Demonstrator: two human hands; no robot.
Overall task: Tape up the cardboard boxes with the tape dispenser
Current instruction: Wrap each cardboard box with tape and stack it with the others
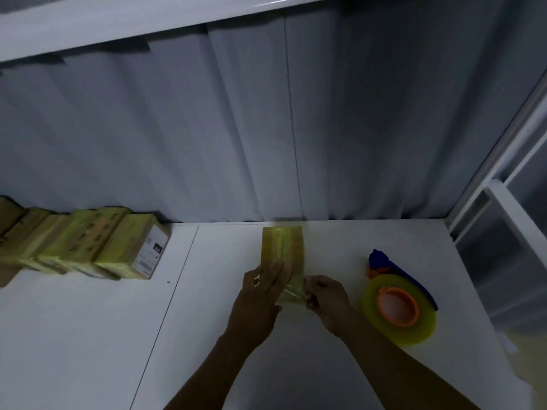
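Lower centre: left hand (pixel 260 294) pressed flat, fingers straight, on the taped cardboard box (pixel 284 247). Right hand (pixel 327 298) pinched loose tape (pixel 293 295) at the box's near end. Tape dispenser (pixel 399 306) lay just right.

Frame's dim and underexposed, with a bluish cast. Your left hand (pixel 260 294) and right hand (pixel 327 300) read as dark shapes with little finger detail. The box (pixel 282 250) under them is soft and smeared at its far end. The only glare is a streak on the white beam (pixel 275 1) far above your hands. The table (pixel 88 335) looks grey, with faint soft shadows by your forearms. The tape dispenser (pixel 399 306), right of your right hand, is sharpest and most saturated. The taped boxes (pixel 83 244) far left are mushy. The window frame (pixel 500 202) at far right bows from wide-angle distortion.
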